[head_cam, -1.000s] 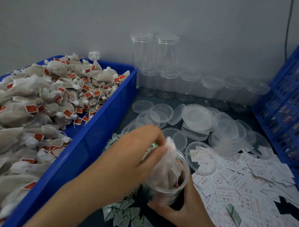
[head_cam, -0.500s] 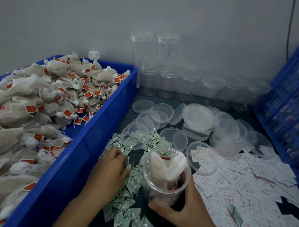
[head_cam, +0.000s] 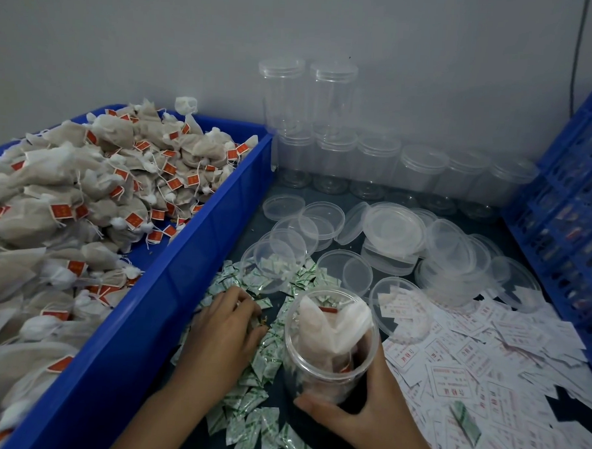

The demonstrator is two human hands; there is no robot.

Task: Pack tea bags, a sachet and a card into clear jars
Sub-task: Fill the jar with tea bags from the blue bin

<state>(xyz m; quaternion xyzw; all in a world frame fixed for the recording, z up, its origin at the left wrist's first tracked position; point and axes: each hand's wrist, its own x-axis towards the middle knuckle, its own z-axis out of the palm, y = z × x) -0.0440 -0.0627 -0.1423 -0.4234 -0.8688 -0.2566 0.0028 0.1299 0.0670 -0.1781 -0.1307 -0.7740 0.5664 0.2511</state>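
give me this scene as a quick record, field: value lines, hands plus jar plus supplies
container: open clear plastic jar, upright, no lid, white mesh tea bags inside
right: right hand grips the jar low on its side
left: left hand on the green-and-white foil sachets, fingers curled; unclear whether it holds one
far left: more tea bags heaped in long blue plastic bin
right of jar: white printed paper cards, spread loose
behind jar: loose clear round lids
back wall: lidded empty clear jars
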